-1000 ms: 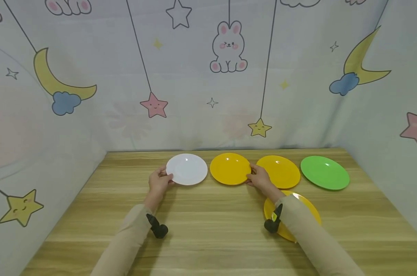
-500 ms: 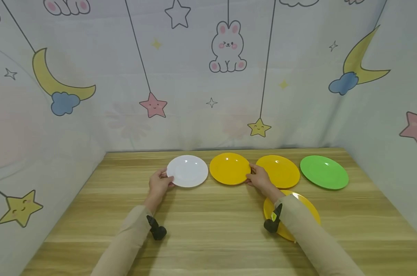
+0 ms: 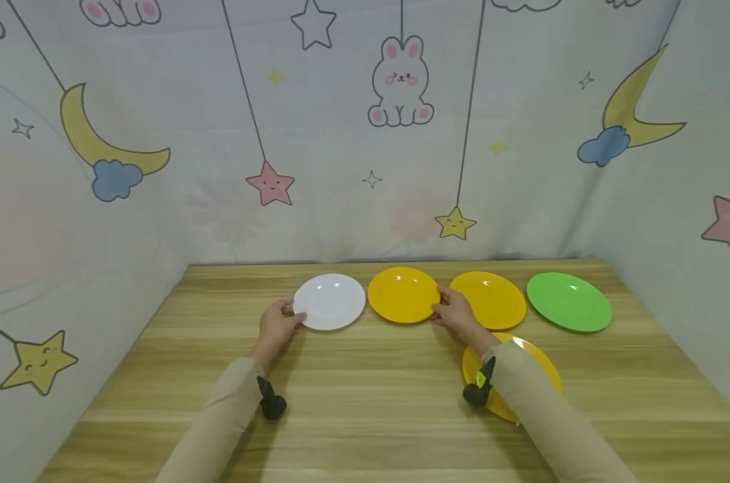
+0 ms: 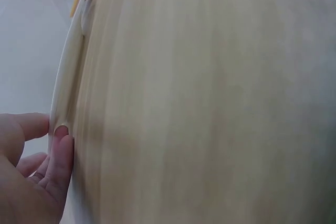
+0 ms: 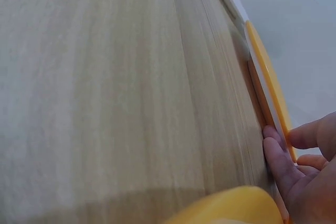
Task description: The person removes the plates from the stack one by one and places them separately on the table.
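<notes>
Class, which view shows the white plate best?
The head view: the white plate shows nearly whole from above. The left wrist view has it edge-on in the left hand; the right wrist view, only part of its edge.

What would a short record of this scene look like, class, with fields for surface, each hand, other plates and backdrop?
Surface: wood-grain table
Left hand: pinches the rim of the white plate
Right hand: pinches the rim of the middle yellow plate
Other plates: right-hand yellow plate; green plate at the far right; front yellow plate, partly hidden by the right sleeve
Backdrop: pale cloth with a printed rabbit
</notes>
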The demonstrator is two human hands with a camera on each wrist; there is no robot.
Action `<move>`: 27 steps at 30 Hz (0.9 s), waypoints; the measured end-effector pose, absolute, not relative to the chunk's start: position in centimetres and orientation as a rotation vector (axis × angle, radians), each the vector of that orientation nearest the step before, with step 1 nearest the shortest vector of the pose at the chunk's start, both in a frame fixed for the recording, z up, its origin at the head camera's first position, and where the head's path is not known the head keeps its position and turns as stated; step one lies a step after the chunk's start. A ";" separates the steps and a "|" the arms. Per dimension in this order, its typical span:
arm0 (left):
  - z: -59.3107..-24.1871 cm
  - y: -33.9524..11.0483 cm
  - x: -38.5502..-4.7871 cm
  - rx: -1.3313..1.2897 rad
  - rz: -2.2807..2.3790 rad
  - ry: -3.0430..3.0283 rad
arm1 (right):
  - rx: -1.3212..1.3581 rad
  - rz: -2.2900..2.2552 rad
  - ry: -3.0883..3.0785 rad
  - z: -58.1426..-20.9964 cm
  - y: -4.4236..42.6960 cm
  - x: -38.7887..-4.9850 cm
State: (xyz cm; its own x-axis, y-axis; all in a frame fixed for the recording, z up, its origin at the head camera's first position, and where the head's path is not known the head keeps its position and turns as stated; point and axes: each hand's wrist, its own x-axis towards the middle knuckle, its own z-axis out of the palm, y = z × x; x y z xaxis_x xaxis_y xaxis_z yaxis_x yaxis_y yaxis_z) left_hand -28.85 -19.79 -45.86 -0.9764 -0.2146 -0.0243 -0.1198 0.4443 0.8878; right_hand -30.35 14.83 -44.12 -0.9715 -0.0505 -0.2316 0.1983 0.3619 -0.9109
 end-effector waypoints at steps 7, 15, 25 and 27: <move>-45.8 -19.9 -28.8 0.283 -1.497 -2.663 | 0.115 -1.661 2.403 -44.3 14.9 -30.4; -45.9 -20.0 -29.0 0.271 -1.460 -2.678 | 0.115 -1.662 2.404 -44.3 14.9 -30.4; -45.5 -20.1 -28.8 0.267 -1.405 -2.689 | 0.116 -1.657 2.411 -44.3 15.0 -30.3; -45.4 -20.3 -28.8 0.273 -1.396 -2.695 | 0.112 -1.653 2.412 -44.3 15.0 -30.3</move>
